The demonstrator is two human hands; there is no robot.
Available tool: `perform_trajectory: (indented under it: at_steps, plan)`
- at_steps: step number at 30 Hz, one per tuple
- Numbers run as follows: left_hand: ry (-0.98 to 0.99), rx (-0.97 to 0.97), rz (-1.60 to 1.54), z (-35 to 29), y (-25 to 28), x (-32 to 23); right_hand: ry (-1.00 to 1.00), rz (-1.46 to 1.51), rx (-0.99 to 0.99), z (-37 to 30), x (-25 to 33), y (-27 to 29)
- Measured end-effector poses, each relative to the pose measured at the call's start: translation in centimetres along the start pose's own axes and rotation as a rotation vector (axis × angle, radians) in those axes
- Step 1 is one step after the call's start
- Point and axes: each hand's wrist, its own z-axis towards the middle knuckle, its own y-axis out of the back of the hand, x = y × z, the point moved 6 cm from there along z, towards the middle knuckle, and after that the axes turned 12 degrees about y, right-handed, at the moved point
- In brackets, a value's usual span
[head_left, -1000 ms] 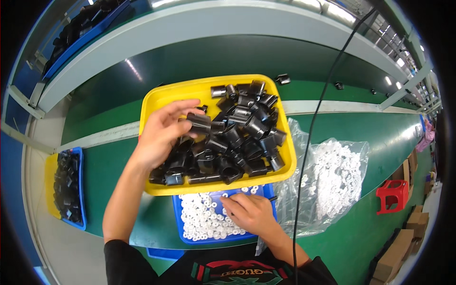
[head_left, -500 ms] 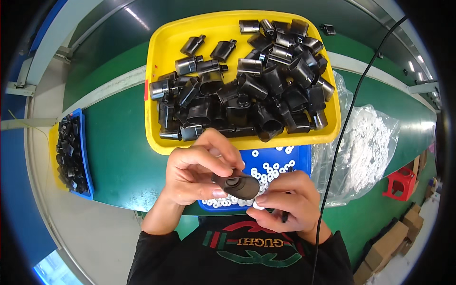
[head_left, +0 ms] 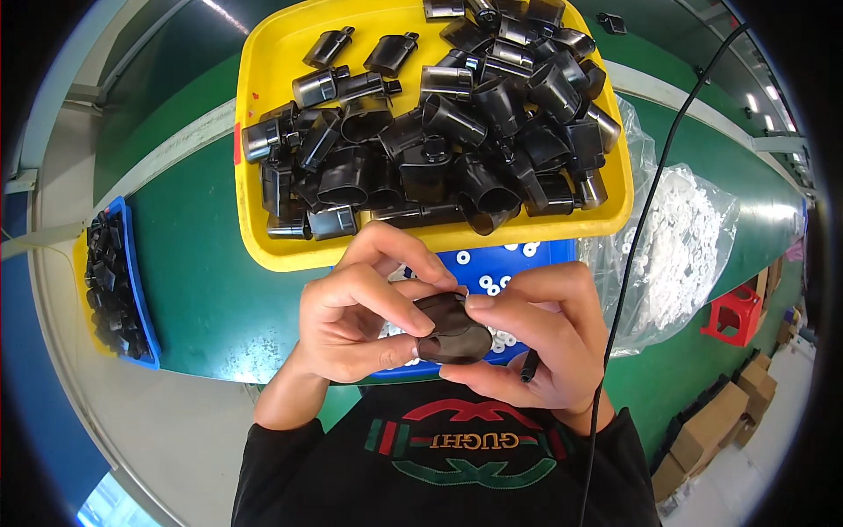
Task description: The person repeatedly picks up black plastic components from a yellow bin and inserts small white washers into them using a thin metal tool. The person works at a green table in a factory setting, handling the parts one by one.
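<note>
A dark, see-through hollow plastic shell [head_left: 458, 336] is pinched at its left end between the thumb and fingers of my left hand [head_left: 351, 316]. My right hand [head_left: 553, 338] is closed, with its index finger and thumb against the shell's right side and rim. A thin black rod [head_left: 529, 365] sticks out from within that same hand. Whether the fingertips also hold a white ring is hidden. Beneath both hands lies a blue tray [head_left: 560, 253] with loose white rings [head_left: 493, 285]. Beyond it, a yellow tray [head_left: 250, 206] holds several similar black shells [head_left: 461, 120].
A clear plastic bag of white rings [head_left: 680, 237] lies at the right. One black cable [head_left: 645, 211] runs down past my right forearm. Another blue-edged tray of black parts [head_left: 110, 281] is at the far left. A red stool [head_left: 733, 314] stands beyond the green table [head_left: 198, 263].
The shell has turned, its open mouth tipping away from view. My right hand has moved up onto the shell's rim, and the white ring seen at its fingertips is now out of sight.
</note>
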Motion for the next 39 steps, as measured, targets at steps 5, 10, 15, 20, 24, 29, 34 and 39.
perform_trajectory:
  at_steps: [5, 10, 15, 20, 24, 29, 34, 39]
  plan:
    - [-0.036, 0.062, -0.071, 0.1, -0.3, 0.1, 0.008, 0.004, 0.046, -0.2, 0.0, -0.1]
    - [0.056, -0.007, 0.159, 0.1, -0.5, 0.0, 0.023, -0.006, 0.089, -0.5, -0.1, -0.3]
    - [0.006, 0.062, 0.649, 0.9, -1.9, -0.9, 0.012, 0.052, 0.131, -0.4, 0.7, -1.0]
    - [0.101, 0.061, 0.561, 0.7, -1.7, -0.7, -0.023, 0.217, 0.107, 0.2, 1.8, 1.2]
    - [0.157, 0.012, 0.610, 0.0, -1.5, 0.1, 0.156, 0.609, -0.069, 2.0, 1.6, 2.6]
    - [0.255, 0.030, 0.653, 0.8, -2.2, 0.0, 0.162, 1.090, -0.250, 3.9, 2.4, 2.9]
    - [0.243, -0.012, 0.688, 0.0, -1.5, 0.5, 0.041, 0.983, -0.094, 3.5, 1.3, -0.4]
    - [0.256, 0.015, 0.671, -0.2, -1.6, 0.8, 0.021, 0.983, -0.016, 3.3, 1.1, -1.6]
